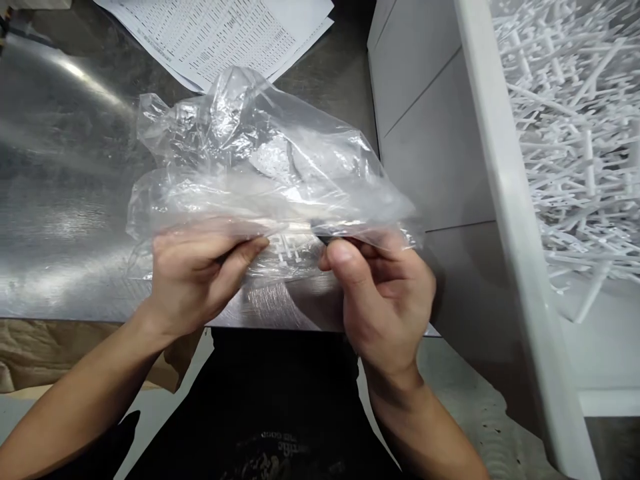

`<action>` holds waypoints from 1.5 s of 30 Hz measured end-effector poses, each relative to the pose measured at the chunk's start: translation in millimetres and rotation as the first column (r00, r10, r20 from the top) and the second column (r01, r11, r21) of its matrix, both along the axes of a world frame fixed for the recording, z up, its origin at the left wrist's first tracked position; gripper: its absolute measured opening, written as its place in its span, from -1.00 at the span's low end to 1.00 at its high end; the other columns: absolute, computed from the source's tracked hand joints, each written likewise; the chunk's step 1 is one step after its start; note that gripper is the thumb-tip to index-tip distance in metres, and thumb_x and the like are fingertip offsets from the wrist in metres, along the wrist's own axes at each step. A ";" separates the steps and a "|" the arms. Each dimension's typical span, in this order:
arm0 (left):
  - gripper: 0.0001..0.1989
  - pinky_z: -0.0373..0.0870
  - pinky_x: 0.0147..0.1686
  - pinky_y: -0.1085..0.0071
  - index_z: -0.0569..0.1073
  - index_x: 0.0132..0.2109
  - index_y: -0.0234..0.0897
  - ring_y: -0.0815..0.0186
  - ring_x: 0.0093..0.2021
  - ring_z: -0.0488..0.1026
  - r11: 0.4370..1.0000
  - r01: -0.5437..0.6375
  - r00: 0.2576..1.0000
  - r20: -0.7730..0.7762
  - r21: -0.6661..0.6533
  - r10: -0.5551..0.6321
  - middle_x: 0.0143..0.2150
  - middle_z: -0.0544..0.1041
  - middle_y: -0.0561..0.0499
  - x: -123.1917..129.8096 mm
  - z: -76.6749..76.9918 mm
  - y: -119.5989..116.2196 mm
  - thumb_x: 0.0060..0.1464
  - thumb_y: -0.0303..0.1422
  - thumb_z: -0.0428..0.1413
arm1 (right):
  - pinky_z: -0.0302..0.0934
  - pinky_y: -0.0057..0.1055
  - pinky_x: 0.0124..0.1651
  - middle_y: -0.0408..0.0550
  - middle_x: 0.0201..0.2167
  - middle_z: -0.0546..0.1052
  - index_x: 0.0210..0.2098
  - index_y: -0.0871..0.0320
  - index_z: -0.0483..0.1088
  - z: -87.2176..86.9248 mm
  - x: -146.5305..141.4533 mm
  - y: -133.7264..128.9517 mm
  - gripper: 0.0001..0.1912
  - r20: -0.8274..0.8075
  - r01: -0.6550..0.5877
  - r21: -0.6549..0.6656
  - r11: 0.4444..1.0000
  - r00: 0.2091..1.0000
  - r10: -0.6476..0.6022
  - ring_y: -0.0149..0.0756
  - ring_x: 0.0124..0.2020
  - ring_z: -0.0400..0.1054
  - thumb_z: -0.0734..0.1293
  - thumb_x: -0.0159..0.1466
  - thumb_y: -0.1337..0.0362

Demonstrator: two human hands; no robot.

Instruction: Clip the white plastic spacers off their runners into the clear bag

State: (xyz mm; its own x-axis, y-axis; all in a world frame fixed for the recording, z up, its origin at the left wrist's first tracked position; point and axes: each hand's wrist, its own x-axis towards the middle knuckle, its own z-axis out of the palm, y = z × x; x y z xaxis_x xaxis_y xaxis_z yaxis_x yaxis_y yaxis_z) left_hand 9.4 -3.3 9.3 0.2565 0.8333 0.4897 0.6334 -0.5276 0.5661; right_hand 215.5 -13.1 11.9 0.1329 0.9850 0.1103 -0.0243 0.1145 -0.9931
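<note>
While pinched shut, left hand (193,277) | right hand (383,300) | both grip plastic bag (260,173)

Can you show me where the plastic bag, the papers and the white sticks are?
plastic bag (260,167), head view, crinkled middle.
papers (220,33), head view, printed sheet.
white sticks (575,133), head view, pile in the bin.

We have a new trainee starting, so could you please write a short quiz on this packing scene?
1. True or false: both hands grip the clear plastic bag.
2. What fills the white bin? A) white plastic pieces B) bolts C) cloth
3. What lies at the far edge of the metal table?

Key: 1. True: left hand and right hand pinch its near edge. 2. A, white plastic pieces. 3. Printed sheets.
</note>
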 end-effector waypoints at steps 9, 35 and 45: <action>-0.89 0.76 -0.12 0.43 0.69 -0.13 -0.14 0.35 -0.18 0.78 0.997 -0.076 0.995 0.059 0.001 0.076 -0.16 0.79 0.15 -0.3 0.3 0.7 0.41 -0.45 0.33 | 0.48 -0.34 -0.32 -0.21 -0.44 0.57 -0.21 0.05 0.63 -3.9 1.6 -5.0 -0.95 0.097 -0.030 -0.022 0.999 0.995 0.032 -0.31 -0.43 0.51 0.51 0.36 0.34; -0.89 0.82 -0.04 0.31 0.66 -0.10 -0.10 0.26 -0.09 0.80 0.991 -0.112 0.987 -0.106 0.067 0.119 -0.11 0.80 0.13 -0.8 -4.4 3.6 0.43 -0.45 0.32 | 0.49 -0.32 -0.36 -0.22 -0.45 0.58 -0.15 0.08 0.63 -0.7 -0.3 -7.1 -0.86 0.089 -0.119 -0.003 0.993 0.989 0.118 -0.33 -0.45 0.47 0.56 0.33 0.41; -0.87 0.82 -0.07 0.31 0.66 -0.12 -0.08 0.28 -0.11 0.80 0.993 -0.102 0.988 -0.110 0.066 0.109 -0.13 0.80 0.17 -0.1 -2.6 4.0 0.44 -0.45 0.29 | 0.55 -0.26 -0.24 -0.19 -0.39 0.62 -0.13 0.06 0.63 -8.6 1.6 -8.6 -0.90 0.106 -0.082 0.058 0.995 0.992 0.075 -0.28 -0.39 0.54 0.55 0.37 0.35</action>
State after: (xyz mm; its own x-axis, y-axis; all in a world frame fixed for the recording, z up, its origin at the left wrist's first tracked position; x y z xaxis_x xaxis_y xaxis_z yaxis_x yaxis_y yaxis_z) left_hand 9.3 0.6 6.7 0.2256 0.8284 0.5127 0.7456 -0.4855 0.4564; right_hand 217.1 -21.7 3.3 0.0399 0.9827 0.1811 0.0668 0.1782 -0.9817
